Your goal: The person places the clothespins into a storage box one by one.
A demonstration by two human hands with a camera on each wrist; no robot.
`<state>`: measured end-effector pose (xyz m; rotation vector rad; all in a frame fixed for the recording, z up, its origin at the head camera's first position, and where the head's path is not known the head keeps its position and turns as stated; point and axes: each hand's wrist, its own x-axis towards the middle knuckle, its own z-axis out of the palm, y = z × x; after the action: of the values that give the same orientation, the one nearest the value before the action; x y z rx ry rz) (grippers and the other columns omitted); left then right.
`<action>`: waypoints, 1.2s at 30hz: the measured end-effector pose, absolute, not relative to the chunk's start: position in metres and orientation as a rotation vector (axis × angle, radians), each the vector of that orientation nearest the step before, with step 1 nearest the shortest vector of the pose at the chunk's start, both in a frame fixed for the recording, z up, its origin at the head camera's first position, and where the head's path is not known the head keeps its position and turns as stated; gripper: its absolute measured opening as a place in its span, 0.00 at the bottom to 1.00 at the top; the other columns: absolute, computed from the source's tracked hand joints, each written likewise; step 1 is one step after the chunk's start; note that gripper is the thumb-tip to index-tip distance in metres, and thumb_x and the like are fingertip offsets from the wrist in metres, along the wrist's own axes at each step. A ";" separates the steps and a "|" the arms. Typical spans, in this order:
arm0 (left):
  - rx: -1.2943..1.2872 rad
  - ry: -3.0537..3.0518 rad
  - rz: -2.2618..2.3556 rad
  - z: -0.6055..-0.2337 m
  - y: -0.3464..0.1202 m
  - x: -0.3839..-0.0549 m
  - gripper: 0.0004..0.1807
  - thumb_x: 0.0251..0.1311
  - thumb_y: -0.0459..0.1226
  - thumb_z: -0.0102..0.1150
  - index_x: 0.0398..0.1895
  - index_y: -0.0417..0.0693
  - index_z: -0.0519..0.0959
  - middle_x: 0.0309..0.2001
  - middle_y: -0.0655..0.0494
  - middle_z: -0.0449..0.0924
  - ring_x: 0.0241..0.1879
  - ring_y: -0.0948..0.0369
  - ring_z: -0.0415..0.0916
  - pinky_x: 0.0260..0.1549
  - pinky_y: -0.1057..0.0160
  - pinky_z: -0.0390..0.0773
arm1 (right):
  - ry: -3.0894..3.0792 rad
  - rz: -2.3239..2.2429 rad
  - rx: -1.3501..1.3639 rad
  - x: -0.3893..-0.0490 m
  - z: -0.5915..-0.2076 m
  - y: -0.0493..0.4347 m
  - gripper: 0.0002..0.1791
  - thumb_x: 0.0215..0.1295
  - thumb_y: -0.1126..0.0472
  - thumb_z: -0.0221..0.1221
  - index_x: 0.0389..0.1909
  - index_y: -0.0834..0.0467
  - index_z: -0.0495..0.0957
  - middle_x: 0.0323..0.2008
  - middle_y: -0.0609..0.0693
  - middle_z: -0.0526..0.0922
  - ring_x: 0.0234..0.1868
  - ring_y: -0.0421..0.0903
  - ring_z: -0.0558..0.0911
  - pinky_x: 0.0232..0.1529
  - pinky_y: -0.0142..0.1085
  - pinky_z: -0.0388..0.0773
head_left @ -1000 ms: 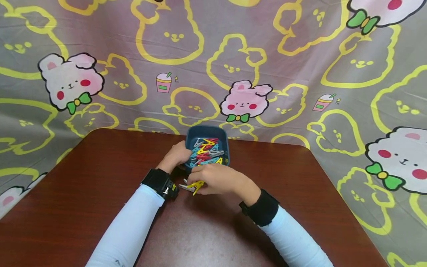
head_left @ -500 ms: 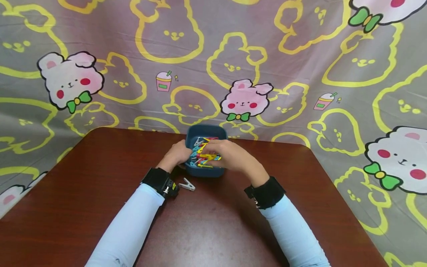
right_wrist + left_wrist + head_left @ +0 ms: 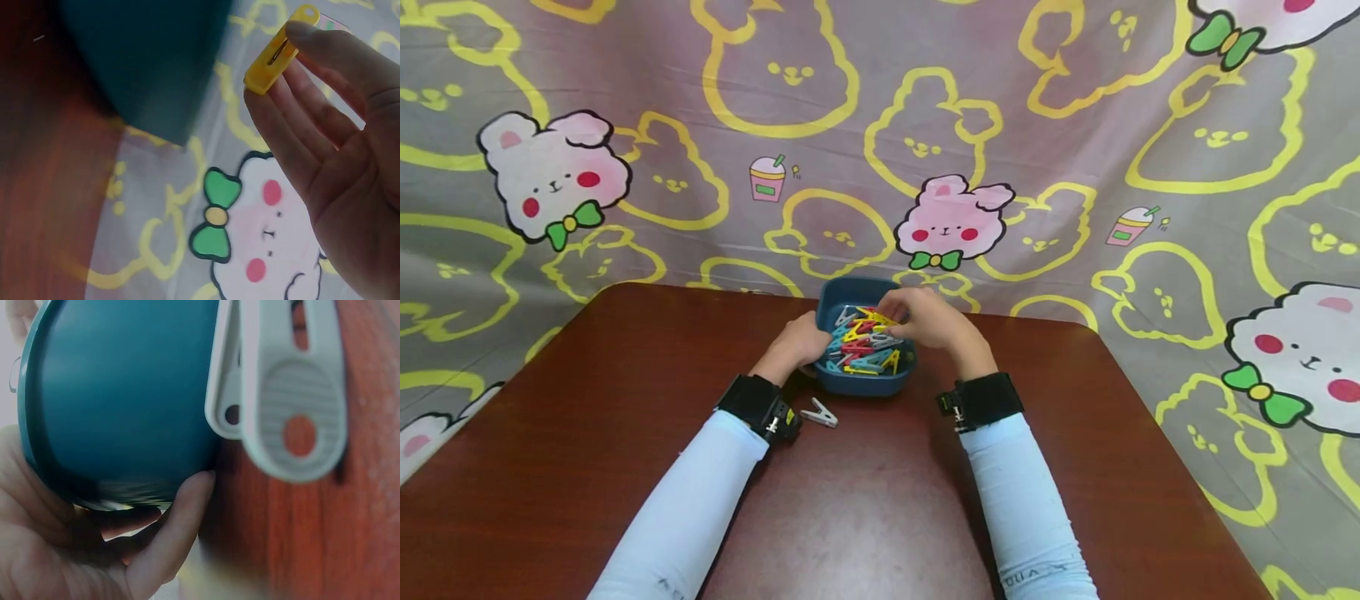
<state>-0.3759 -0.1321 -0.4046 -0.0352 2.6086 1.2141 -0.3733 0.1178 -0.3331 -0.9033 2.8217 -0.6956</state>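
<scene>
A dark blue bin (image 3: 861, 385) holds many small clothespins (image 3: 857, 346) in yellow, red, blue and grey. My left hand (image 3: 793, 342) grips the bin's left side; in the left wrist view its fingers (image 3: 178, 528) lie along the outer wall. Over the bin's right rim, my right hand (image 3: 928, 317) pinches a yellow clothespin (image 3: 262, 76) between thumb and fingers. A grey clothespin (image 3: 820, 413) lies on the table in front of the bin, beside the left wrist, and looms large in the left wrist view.
The bin stands near the back edge of a brown wooden table (image 3: 865, 508). Behind the table hangs a grey cloth (image 3: 842, 175) printed with yellow outlines and rabbit faces. Each wrist wears a black band with a camera.
My right hand has moved from the grey clothespin on the table up over the bin to its right rim, carrying a yellow clothespin. The left hand has stayed at the bin.
</scene>
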 end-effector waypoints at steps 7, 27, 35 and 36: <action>-0.053 2.592 1.228 -0.406 -0.130 -0.377 0.28 0.78 0.37 0.50 0.77 0.38 0.63 0.64 0.32 0.75 0.48 0.44 0.86 0.30 0.53 0.93 | 2.840 -0.519 -0.900 -0.379 -0.351 0.115 0.18 0.71 0.63 0.71 0.60 0.58 0.85 0.52 0.56 0.89 0.56 0.53 0.86 0.62 0.46 0.88; -0.055 2.587 1.246 -0.406 -0.130 -0.374 0.28 0.79 0.37 0.50 0.77 0.37 0.63 0.61 0.32 0.76 0.43 0.47 0.87 0.28 0.54 0.92 | 2.885 -0.310 -0.812 -0.373 -0.361 0.102 0.20 0.69 0.61 0.73 0.61 0.55 0.87 0.54 0.51 0.89 0.56 0.51 0.83 0.64 0.46 0.87; -0.059 2.578 1.237 -0.405 -0.131 -0.372 0.29 0.79 0.38 0.50 0.78 0.38 0.62 0.62 0.32 0.75 0.44 0.47 0.86 0.30 0.53 0.93 | 2.849 -0.339 -0.827 -0.374 -0.361 0.102 0.22 0.70 0.64 0.71 0.64 0.57 0.85 0.57 0.54 0.89 0.58 0.52 0.83 0.66 0.47 0.86; -0.061 2.579 1.236 -0.405 -0.131 -0.372 0.29 0.79 0.38 0.50 0.78 0.38 0.62 0.62 0.32 0.75 0.44 0.47 0.86 0.30 0.53 0.93 | 2.844 -0.352 -0.828 -0.374 -0.360 0.102 0.22 0.70 0.65 0.71 0.64 0.58 0.85 0.58 0.55 0.89 0.58 0.52 0.83 0.67 0.48 0.86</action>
<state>-0.3722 -0.1311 -0.4054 -0.0610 2.5791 1.2363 -0.3744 0.1020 -0.3604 -0.8277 2.8439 -0.3515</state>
